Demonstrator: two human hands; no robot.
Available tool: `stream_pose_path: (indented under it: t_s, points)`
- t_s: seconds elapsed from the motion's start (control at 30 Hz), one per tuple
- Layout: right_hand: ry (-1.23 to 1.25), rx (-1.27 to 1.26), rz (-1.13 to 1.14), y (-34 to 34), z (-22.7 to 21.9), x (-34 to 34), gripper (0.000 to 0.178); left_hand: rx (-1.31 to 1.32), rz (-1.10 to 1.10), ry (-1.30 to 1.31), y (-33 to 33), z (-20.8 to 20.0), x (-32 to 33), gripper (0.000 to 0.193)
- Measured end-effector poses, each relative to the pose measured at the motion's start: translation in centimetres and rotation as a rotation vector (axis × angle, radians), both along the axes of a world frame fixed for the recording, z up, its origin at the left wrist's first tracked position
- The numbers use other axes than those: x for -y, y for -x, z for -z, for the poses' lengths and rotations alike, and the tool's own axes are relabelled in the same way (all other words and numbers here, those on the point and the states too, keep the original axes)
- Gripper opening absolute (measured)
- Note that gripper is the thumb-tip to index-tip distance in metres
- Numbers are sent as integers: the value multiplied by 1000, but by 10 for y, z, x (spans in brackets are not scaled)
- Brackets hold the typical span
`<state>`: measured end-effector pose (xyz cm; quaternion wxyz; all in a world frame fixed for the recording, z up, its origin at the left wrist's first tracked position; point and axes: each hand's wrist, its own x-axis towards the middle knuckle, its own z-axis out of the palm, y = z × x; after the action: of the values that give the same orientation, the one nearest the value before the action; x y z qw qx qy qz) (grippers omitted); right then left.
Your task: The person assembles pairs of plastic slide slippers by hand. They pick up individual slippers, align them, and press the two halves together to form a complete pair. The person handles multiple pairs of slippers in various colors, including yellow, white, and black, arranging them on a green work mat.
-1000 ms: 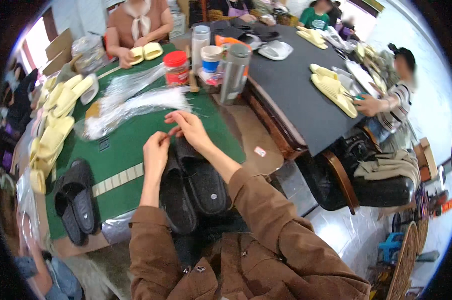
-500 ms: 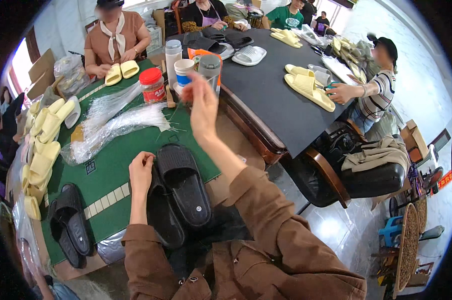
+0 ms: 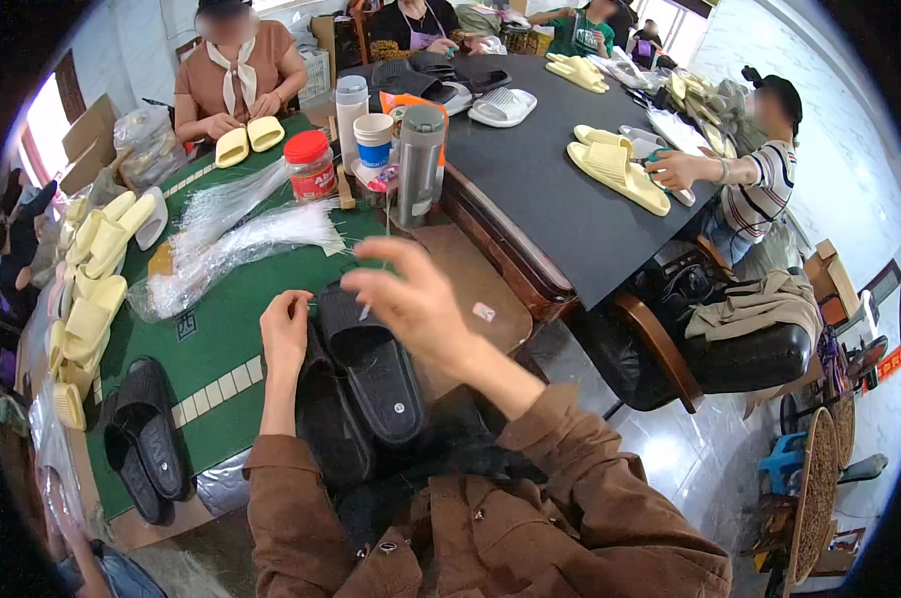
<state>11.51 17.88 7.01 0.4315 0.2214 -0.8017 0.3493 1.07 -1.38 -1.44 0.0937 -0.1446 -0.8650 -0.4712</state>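
Black slippers between left hand, right hand.

Sitting on the worktop: four black slippers, one red-lidded jar, one paper cup, one grey flask.

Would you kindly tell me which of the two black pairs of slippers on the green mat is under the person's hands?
The black pair at the mat's near edge, under the left hand and right hand; the other black pair lies untouched further left.

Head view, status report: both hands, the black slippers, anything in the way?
Left hand touching black slippers. Right hand raised above them, pinching something thin. Plastic strand bundle lies apart.
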Motion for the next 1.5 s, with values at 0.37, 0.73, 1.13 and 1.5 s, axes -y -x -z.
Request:
stream_pose_path:
  t_s: [0.37, 0.73, 1.13, 1.5]
  points:
    - [-42, 219, 9, 8, 96, 16, 36, -334, 96, 139, -89, -63, -4, 16]
    - [11, 234, -2, 6, 99, 12, 39, -110, 60, 426, -162, -14, 16, 47]
    - [14, 47, 114, -36, 59, -39, 33, -73, 44, 390, -162, -12, -1, 58]
    - [89, 19, 292, -104, 6, -78, 32, -170, 79, 646, -161, -8, -20, 58]
